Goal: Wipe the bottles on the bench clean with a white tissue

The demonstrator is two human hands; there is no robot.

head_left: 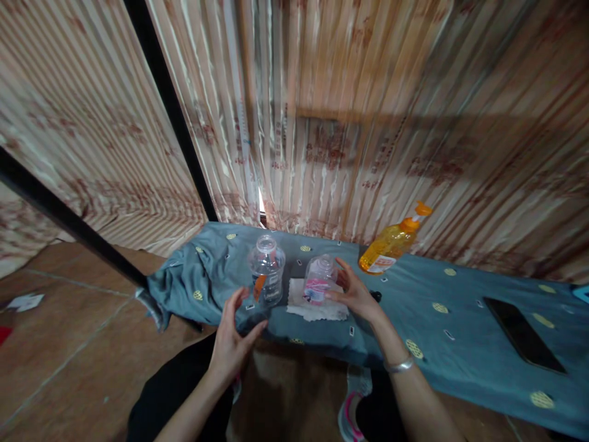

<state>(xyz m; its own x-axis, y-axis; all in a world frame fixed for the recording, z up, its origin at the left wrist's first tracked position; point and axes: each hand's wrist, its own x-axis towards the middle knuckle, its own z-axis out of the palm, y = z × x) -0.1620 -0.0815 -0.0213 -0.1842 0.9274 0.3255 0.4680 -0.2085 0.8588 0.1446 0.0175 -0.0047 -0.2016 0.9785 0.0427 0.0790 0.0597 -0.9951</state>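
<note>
A clear, uncapped plastic bottle (pixel 268 276) with an orange label stands on the cloth-covered bench. Just in front of it is my left hand (pixel 234 337), its thumb and fingers spread and nothing between them. To the right, a smaller clear bottle (pixel 318 281) with a pink label stands on a white paper towel (pixel 318 313). My right hand (pixel 356 293) has its fingers curved against the right side of this small bottle. An orange pump bottle (pixel 389 247) with yellow liquid stands tilted in view, behind and right of my right hand.
The blue-green bench cloth (pixel 451 319) carries a black phone (pixel 524 334) at the right. A small dark object (pixel 376 296) lies beside my right wrist. Black poles (pixel 175 110) rise at the left, and a patterned curtain (pixel 322 153) hangs behind the bench.
</note>
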